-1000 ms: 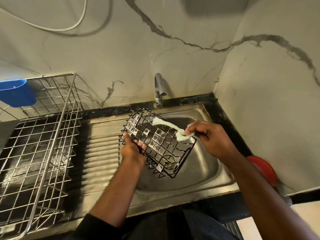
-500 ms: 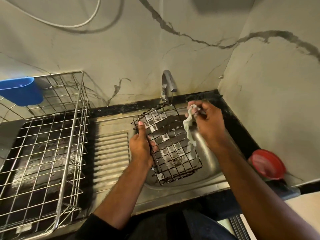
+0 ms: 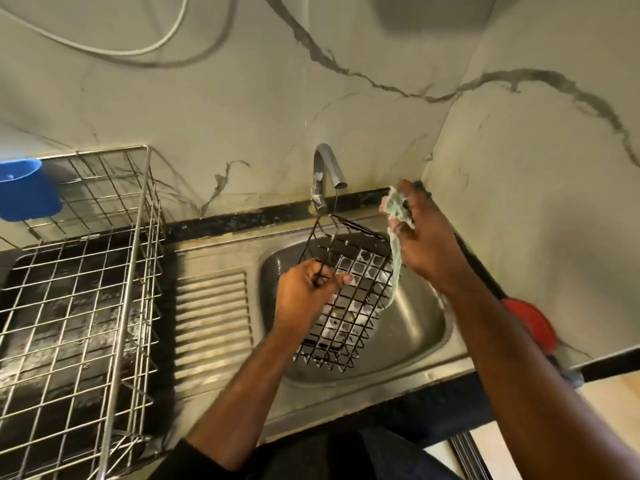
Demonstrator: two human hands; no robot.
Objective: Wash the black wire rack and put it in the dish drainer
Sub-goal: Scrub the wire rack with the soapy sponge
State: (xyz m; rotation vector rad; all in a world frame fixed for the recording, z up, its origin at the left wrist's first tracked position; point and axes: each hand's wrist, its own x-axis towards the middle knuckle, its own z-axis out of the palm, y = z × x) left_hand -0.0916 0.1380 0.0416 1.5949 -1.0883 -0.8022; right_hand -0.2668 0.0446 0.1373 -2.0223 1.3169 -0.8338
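Black wire rack (image 3: 349,299): over sink basin (image 3: 419,327), tilted, soapy; left hand (image 3: 304,296) grips its left edge. Right hand (image 3: 424,237) clenches scrubbing cloth (image 3: 394,216) at its right edge. Advice: steady rack, wipe each wire, then rinse under tap (image 3: 327,168). Dish drainer (image 3: 79,292) waits left.

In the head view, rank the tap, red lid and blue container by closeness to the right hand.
From the right hand:
1. Tap, just to its left at the sink's back.
2. Red lid, on the counter to the right.
3. Blue container, far left on the dish drainer.
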